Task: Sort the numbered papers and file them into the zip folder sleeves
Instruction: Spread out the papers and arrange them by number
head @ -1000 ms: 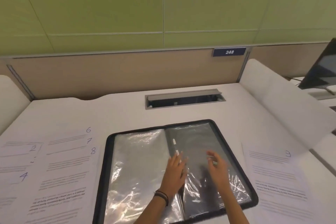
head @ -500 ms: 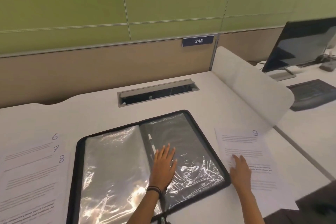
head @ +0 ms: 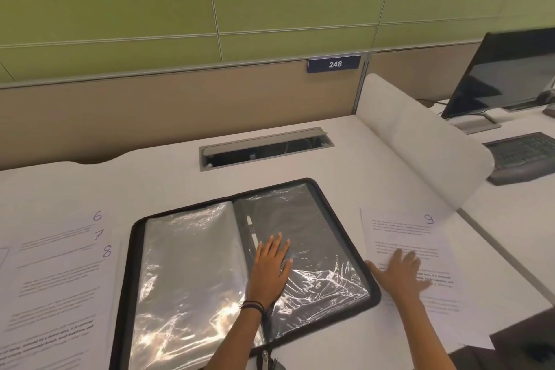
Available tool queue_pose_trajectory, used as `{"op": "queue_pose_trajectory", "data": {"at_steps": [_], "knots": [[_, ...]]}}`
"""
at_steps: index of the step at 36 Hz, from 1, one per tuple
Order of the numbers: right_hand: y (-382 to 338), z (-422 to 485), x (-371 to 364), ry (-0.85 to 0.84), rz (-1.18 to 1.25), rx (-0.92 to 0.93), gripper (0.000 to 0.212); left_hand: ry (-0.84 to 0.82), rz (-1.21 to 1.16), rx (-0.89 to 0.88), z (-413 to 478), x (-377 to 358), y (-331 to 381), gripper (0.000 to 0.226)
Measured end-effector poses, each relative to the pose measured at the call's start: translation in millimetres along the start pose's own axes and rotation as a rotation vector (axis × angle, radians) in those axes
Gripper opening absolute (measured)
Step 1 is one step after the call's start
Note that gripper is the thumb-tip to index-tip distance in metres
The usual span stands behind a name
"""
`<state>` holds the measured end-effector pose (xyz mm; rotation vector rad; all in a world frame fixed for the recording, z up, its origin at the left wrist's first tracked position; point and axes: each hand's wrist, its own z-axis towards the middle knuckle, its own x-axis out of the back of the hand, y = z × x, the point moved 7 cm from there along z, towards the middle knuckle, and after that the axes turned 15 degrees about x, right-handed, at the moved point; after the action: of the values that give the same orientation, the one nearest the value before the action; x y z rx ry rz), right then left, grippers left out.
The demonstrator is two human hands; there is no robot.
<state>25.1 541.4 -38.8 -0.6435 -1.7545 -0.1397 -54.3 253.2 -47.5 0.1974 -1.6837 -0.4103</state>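
Pressing flat on the folder (head: 192, 264) sleeve, left hand (head: 270, 272) has straight fingers. Right hand (head: 401, 275) lies spread on paper 9 (head: 420, 237), just beside the folder.

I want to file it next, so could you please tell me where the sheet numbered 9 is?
In the head view, sheet 9 lies on the desk right of the open folder, under the flat right hand.
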Motion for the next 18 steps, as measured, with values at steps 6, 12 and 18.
{"op": "queue_pose_trajectory", "data": {"at_steps": [6,12,18], "knots": [[-8,5,6,-0.036,-0.02,-0.026,0.092,-0.001,0.001,0.003,1,-2,-3,0.088],[-11,5,10,-0.06,-0.015,-0.041,0.081,-0.006,-0.004,0.018,0,-1,-2,0.076],[-8,8,16,-0.007,-0.007,-0.044,0.052,0.015,0.018,0.017,1,0,-2,0.061]]}}
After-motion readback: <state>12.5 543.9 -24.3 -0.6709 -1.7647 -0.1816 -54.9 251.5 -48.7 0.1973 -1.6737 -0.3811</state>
